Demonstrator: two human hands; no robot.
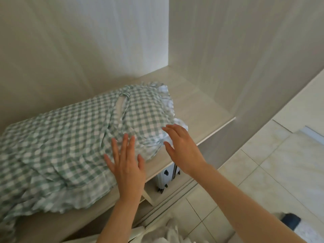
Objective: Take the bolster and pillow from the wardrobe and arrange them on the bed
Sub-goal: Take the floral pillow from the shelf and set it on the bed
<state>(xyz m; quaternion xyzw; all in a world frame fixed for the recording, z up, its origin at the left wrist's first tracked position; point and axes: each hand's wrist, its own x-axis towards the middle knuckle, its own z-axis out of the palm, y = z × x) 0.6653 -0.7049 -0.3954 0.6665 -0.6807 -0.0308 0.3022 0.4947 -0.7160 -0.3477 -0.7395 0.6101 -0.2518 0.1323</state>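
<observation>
While lying flat on the shelf [201, 109], the pillow [73, 137] runs left-right.

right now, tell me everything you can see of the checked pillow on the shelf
The pillow is soft cloth in a green-and-white check with a white ruffled edge and a tied slit along its top. It lies flat on the pale wardrobe shelf, partly over more matching checked bedding. The left hand hangs spread over its near edge and the right hand open at its corner; whether either touches it is unclear.
</observation>
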